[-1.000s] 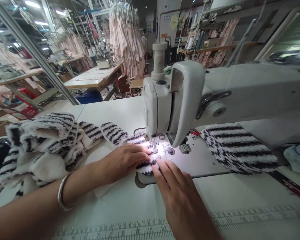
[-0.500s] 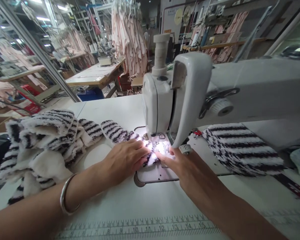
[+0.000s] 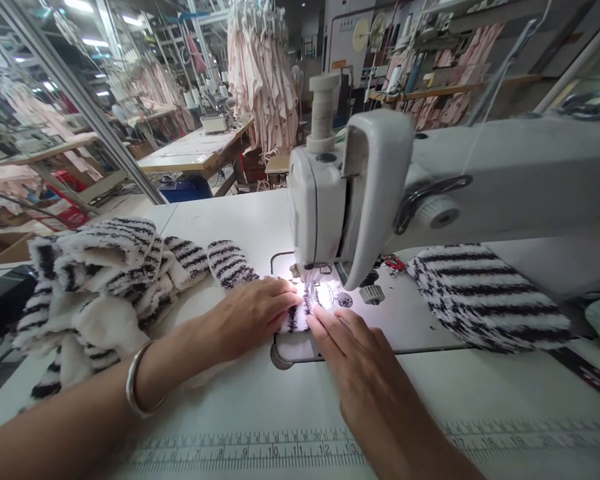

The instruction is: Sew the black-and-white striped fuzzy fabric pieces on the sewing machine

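Rested the left hand (image 3: pixel 253 307) palm-down over the striped fluffy piece (image 3: pixel 295 320), with fingers together on its top; could not tell, from above, of any pinch by the thumb. Set the right hand (image 3: pixel 360 363) loosely spread, fingertips down at the piece's right edge, gripping nothing visible. Had the piece under the sewing machine's head (image 3: pixel 317 207), beside the bright lit plate (image 3: pixel 324 293), with the needle itself lost in glare. Seemed to call for light, even pressure from both sides, enough to flatten the pile without stretching it. Needed eyes on the right edge, and fingertips well back from the needle area. Asked also for gentle steering rather than tugging, and for slack toward the heap of striped fabric (image 3: pixel 97 270) on the bench (image 3: pixel 245 407).
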A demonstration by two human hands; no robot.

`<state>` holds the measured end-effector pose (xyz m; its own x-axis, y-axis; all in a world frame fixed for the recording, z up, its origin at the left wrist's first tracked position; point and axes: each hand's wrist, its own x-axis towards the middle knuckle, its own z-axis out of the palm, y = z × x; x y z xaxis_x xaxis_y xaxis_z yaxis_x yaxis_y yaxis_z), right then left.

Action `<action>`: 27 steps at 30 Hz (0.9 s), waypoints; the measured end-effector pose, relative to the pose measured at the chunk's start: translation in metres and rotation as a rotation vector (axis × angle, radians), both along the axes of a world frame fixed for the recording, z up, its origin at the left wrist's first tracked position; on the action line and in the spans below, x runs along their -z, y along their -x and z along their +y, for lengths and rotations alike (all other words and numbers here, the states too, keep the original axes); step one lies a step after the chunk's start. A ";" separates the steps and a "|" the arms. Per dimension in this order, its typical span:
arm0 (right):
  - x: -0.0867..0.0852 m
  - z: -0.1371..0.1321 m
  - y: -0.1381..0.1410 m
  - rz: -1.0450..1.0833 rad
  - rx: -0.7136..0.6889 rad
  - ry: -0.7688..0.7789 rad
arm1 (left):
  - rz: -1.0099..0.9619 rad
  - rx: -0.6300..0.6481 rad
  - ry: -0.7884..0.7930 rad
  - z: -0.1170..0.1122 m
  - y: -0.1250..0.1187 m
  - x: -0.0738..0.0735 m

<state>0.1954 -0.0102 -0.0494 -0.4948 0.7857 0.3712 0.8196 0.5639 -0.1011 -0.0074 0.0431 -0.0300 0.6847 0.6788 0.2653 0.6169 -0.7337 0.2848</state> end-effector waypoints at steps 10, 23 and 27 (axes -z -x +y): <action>-0.018 0.024 -0.015 0.019 -0.141 0.146 | 0.103 -0.186 -0.105 -0.008 -0.016 0.001; -0.023 0.027 -0.015 -0.005 -0.041 0.208 | -0.111 -0.013 0.024 -0.016 -0.001 0.005; -0.024 0.028 -0.017 -0.042 -0.088 0.130 | -0.090 -0.193 -0.008 -0.030 -0.019 0.008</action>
